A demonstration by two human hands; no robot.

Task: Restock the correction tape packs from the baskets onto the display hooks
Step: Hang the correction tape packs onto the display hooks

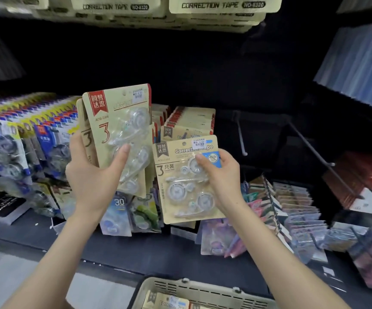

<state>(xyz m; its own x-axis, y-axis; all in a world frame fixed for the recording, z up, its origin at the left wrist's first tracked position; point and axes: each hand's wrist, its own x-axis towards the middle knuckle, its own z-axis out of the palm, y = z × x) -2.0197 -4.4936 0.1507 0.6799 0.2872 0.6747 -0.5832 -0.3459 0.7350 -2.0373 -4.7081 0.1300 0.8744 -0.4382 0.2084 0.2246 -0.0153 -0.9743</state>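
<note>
- My right hand (223,175) pinches a single pack (180,181) by its right edge. The pack is upright, with its hang hole (183,144) at the top.
- My left hand (91,177) grips a stack of packs (122,130), thumb across the front, higher and further left.
- A bare hook (240,134) points toward me, just up and right of my right hand, the nearer one. I judge the hole must meet its tip head-on.
- More packs lie in the basket (180,286) below.
</note>
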